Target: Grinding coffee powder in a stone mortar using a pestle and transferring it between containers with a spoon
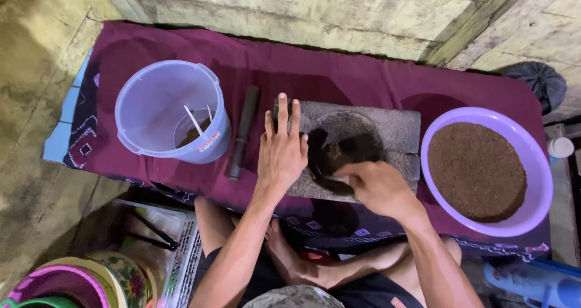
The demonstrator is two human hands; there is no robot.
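right hand [378, 187] – in stone mortar [387, 129]

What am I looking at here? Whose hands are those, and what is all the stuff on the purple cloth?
There is no machine here, just a person sitting cross-legged on the floor. The one picture comes from a camera worn on their head, so you look down at their own two hands.

In front of them lies a dark purple cloth. In its middle sits a grey stone mortar, a block with a round hollow holding some dark stuff. The left hand lies flat on the stone's left edge. The right hand is closed in a grip over the hollow; it seems to hold a small tool, but that is mostly hidden.

To the right is a purple bowl full of brown powder. To the left stands a clear bucket with a little brown powder inside, and beside it lies a dark stick-shaped pestle.
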